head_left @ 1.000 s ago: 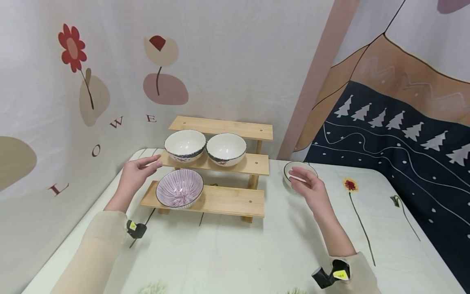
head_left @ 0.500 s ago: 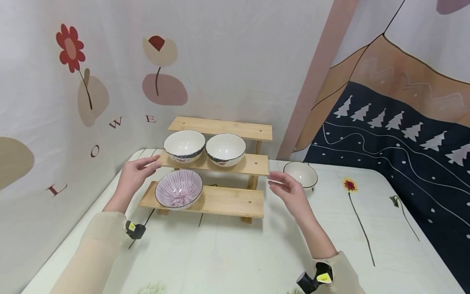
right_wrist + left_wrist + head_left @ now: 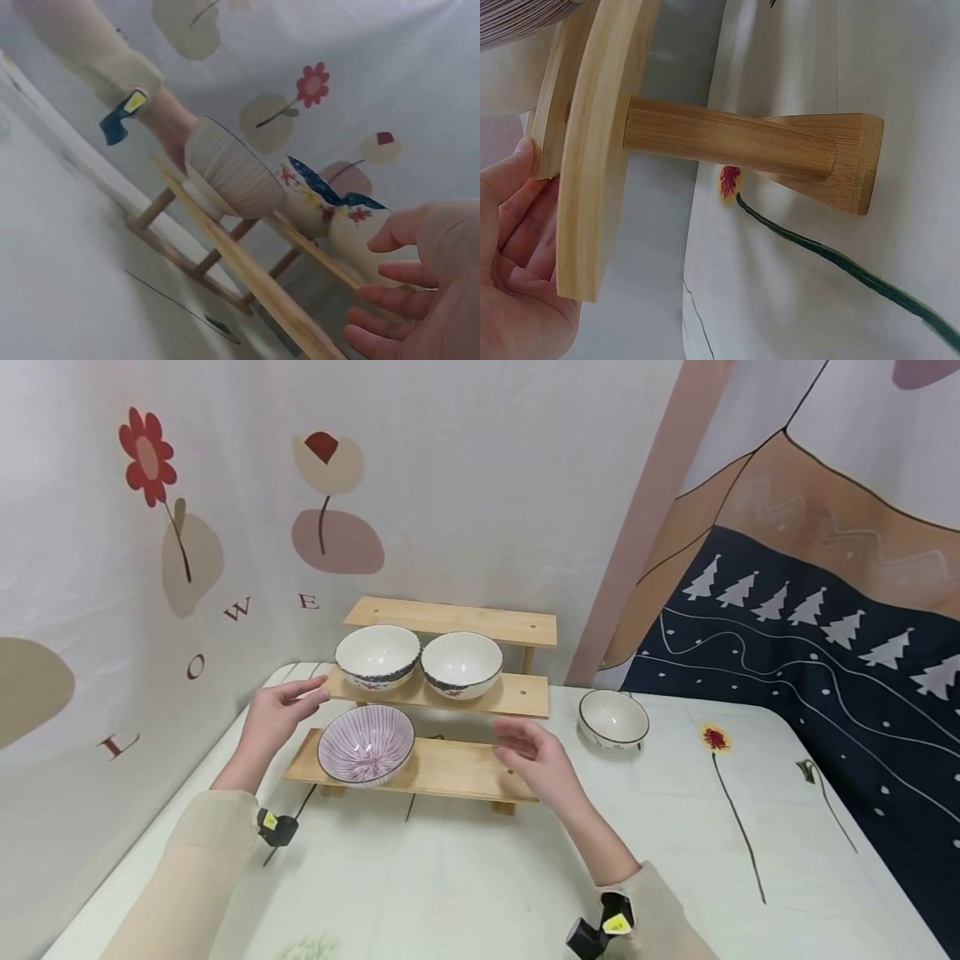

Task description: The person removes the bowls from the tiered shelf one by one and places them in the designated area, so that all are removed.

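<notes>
A three-tier wooden display shelf (image 3: 465, 768) stands on the table. My left hand (image 3: 281, 714) pinches the left end of its middle board; the left wrist view shows the thumb (image 3: 514, 161) on one face and the fingers behind. Over the right end of the lowest board hovers my right hand (image 3: 536, 760), fingers loosely bent and holding nothing. A purple-striped bowl (image 3: 366, 745) sits on the left of the lowest board. Two white bowls with dark blue rims, one on the left (image 3: 377, 657) and one on the right (image 3: 461, 665), stand side by side on the middle board.
A small white bowl with a thin dark rim (image 3: 613, 720) stands on the table right of the shelf. A printed cloth (image 3: 750, 810) covers the table. Patterned fabric walls (image 3: 480, 485) rise behind and at the sides.
My right hand has moved left, from over the small white bowl to the right end of the lowest board. The left hand stays on the shelf, and the bowls have not moved.
</notes>
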### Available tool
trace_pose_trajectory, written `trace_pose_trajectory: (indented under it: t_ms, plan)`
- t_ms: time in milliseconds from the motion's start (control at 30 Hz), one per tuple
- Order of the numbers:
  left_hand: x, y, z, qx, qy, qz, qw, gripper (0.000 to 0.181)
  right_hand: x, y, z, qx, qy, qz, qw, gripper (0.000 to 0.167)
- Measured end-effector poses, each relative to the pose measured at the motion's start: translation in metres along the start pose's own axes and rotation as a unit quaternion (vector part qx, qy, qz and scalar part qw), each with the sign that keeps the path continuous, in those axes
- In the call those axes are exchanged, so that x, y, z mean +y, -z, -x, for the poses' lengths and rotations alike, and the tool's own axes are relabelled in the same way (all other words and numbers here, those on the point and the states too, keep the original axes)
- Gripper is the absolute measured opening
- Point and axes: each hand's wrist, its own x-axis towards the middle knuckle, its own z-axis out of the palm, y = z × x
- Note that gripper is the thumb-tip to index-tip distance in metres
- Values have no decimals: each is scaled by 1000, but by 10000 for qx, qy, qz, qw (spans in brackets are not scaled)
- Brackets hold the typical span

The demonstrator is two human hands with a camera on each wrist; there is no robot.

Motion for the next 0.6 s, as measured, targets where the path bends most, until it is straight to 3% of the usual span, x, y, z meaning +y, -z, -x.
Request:
trace_pose_trajectory:
  t_ms: [233,600]
  plan:
    - [1,1,-1,26,-47,-52,10000,57,-4,-20,-7,-717,121,60,9973,43]
    - [2,1,2,-22,-16,0,10000,56,-11,-43,-15,-1182,330,324,9919,47]
